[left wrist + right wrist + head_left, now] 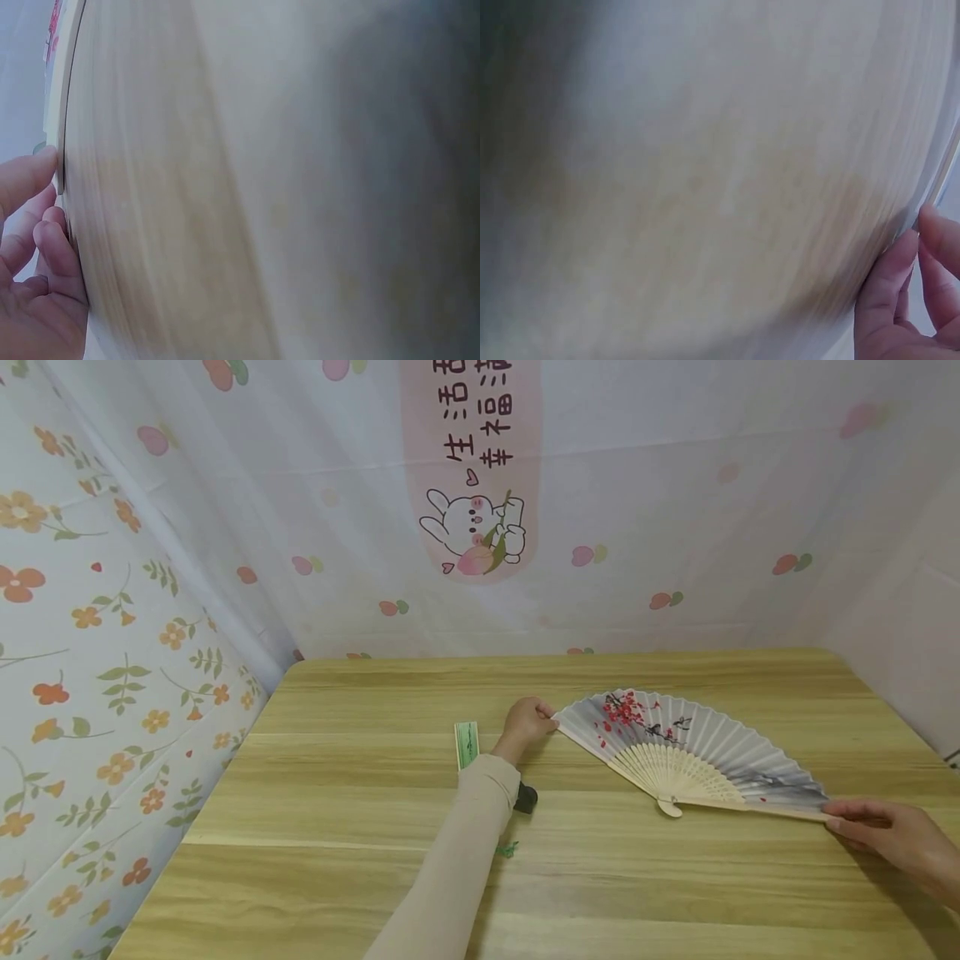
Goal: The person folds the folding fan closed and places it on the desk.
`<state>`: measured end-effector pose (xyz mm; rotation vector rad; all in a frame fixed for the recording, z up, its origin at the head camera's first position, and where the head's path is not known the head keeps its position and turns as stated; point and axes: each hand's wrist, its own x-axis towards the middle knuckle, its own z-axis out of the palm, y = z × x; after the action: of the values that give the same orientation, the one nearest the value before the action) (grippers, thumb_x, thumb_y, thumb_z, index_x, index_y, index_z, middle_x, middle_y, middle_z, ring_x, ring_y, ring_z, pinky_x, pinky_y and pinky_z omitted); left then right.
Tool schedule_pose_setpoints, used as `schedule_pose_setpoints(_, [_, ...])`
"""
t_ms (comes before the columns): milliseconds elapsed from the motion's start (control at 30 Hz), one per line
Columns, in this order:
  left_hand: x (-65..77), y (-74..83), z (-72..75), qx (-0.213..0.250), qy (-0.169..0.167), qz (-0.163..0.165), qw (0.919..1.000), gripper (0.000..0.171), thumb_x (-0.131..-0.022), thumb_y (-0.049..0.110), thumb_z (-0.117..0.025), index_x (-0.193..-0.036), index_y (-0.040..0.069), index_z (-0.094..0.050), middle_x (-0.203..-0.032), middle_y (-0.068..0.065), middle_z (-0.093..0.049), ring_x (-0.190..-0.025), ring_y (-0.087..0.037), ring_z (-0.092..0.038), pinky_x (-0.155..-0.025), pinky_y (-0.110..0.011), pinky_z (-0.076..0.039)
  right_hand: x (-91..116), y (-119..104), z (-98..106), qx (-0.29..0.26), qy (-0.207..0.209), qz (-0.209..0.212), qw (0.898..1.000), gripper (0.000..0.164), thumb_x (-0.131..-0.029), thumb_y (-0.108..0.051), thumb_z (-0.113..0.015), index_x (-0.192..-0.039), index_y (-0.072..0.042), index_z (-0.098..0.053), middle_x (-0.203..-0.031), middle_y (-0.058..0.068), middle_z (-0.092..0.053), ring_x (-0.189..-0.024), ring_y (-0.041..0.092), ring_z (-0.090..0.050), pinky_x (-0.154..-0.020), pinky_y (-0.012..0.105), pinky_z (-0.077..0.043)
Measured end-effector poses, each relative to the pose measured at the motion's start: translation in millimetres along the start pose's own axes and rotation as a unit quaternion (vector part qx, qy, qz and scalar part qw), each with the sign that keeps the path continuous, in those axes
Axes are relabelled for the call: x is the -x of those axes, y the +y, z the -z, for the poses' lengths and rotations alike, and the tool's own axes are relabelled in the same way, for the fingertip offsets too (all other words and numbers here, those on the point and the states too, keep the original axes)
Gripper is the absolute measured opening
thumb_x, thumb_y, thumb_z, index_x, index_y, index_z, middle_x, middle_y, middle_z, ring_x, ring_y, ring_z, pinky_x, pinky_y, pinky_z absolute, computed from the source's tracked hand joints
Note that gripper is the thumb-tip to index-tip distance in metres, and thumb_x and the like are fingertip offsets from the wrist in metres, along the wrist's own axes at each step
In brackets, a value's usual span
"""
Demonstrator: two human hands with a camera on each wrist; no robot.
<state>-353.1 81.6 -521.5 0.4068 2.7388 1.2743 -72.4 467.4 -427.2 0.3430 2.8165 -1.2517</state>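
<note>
A folding fan (720, 747) is spread wide on the right half of the table. Its pale leaf carries red blossoms and grey brushwork, and its slatted ribs meet at a curved pivot end facing the near edge. My left hand (528, 718) pinches the tip of the left outer rib. At the opposite end, my right hand (900, 839) holds the right outer rib between thumb and fingers. The left wrist view shows thumb and fingers (58, 247) at the rib's end, low over the wood. In the right wrist view, fingertips (889, 274) meet at the fan's thin edge.
A green-and-white strip (467, 742) lies left of my left forearm, which partly covers it. Just right of the sleeve sits a small black object (527, 799), with a green stringy bit (507, 850) nearer. Printed curtains (315, 568) hang behind the wooden table (315, 827).
</note>
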Motion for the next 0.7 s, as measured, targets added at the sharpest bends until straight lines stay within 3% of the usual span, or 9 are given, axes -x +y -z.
schedule_pose_setpoints(100, [18.5, 21.3, 19.9, 0.022, -0.036, 0.016, 0.9990, 0.015, -0.074, 0.022, -0.072, -0.084, 0.013, -0.065, -0.077, 0.002, -0.058, -0.070, -0.013, -0.053, -0.061, -0.026, -0.044, 1.0, 0.7, 1.0, 0.046, 0.012, 0.013, 0.999, 0.017, -0.083, -0.027, -0.063, -0.088, -0.012, -0.068, -0.078, -0.034, -0.045, -0.067, -0.014, -0.046, -0.054, 0.018, -0.046])
schedule_pose_setpoints(133, [21.2, 22.6, 22.2, 0.027, -0.030, -0.001, 0.9992, 0.014, -0.073, 0.021, -0.073, -0.081, 0.013, -0.065, -0.074, 0.003, -0.057, -0.067, -0.012, -0.052, -0.058, -0.025, -0.043, 1.4, 1.4, 1.5, 0.056, 0.018, 0.016, 0.998, 0.018, -0.082, -0.028, -0.063, -0.088, -0.011, -0.068, -0.078, -0.033, -0.045, -0.067, -0.014, -0.046, -0.054, 0.018, -0.046])
schedule_pose_setpoints(200, [37.1, 41.9, 38.4, 0.040, -0.054, 0.020, 0.9976, 0.015, -0.074, 0.021, -0.072, -0.084, 0.012, -0.066, -0.079, 0.002, -0.059, -0.073, -0.013, -0.054, -0.064, -0.025, -0.045, 1.7, 3.4, 3.3, 0.069, 0.020, 0.020, 0.997, 0.021, -0.083, -0.029, -0.063, -0.089, -0.010, -0.068, -0.078, -0.032, -0.047, -0.067, -0.015, -0.045, -0.054, 0.017, -0.044])
schedule_pose_setpoints(333, [62.8, 70.5, 58.2, 0.044, -0.048, 0.034, 0.9973, 0.013, -0.077, 0.011, -0.068, -0.088, 0.006, -0.066, -0.083, -0.003, -0.059, -0.077, -0.016, -0.054, -0.067, -0.026, -0.046, 1.5, 7.8, 6.8, 0.088, 0.011, 0.011, 0.996, 0.029, -0.084, -0.034, -0.061, -0.094, -0.007, -0.067, -0.083, -0.025, -0.051, -0.068, -0.018, -0.042, -0.054, 0.014, -0.041])
schedule_pose_setpoints(367, [70.7, 80.5, 65.0, 0.045, -0.055, 0.053, 0.9961, 0.014, -0.078, 0.008, -0.066, -0.091, 0.003, -0.065, -0.086, -0.004, -0.059, -0.081, -0.017, -0.054, -0.070, -0.027, -0.046, 1.3, 8.4, 7.0, 0.090, 0.007, 0.007, 0.996, 0.031, -0.084, -0.035, -0.060, -0.095, -0.007, -0.067, -0.083, -0.023, -0.051, -0.067, -0.018, -0.041, -0.054, 0.014, -0.041])
schedule_pose_setpoints(667, [83.0, 89.0, 73.5, 0.038, -0.049, 0.045, 0.9970, 0.017, -0.078, 0.004, -0.061, -0.094, -0.001, -0.063, -0.086, -0.006, -0.060, -0.080, -0.017, -0.054, -0.068, -0.024, -0.046, 0.6, 9.1, 6.5, 0.077, 0.006, -0.008, 0.997, 0.025, -0.085, -0.035, -0.059, -0.095, -0.014, -0.068, -0.088, -0.014, -0.057, -0.069, -0.020, -0.037, -0.055, 0.013, -0.039])
schedule_pose_setpoints(700, [83.0, 89.0, 73.6, 0.039, -0.049, 0.046, 0.9969, 0.017, -0.078, 0.005, -0.061, -0.094, -0.001, -0.063, -0.086, -0.006, -0.059, -0.080, -0.018, -0.055, -0.068, -0.024, -0.046, 0.3, 9.2, 7.1, 0.072, -0.001, -0.017, 0.997, 0.027, -0.085, -0.037, -0.058, -0.098, -0.015, -0.067, -0.090, -0.012, -0.057, -0.073, -0.014, -0.042, -0.058, 0.016, -0.041])
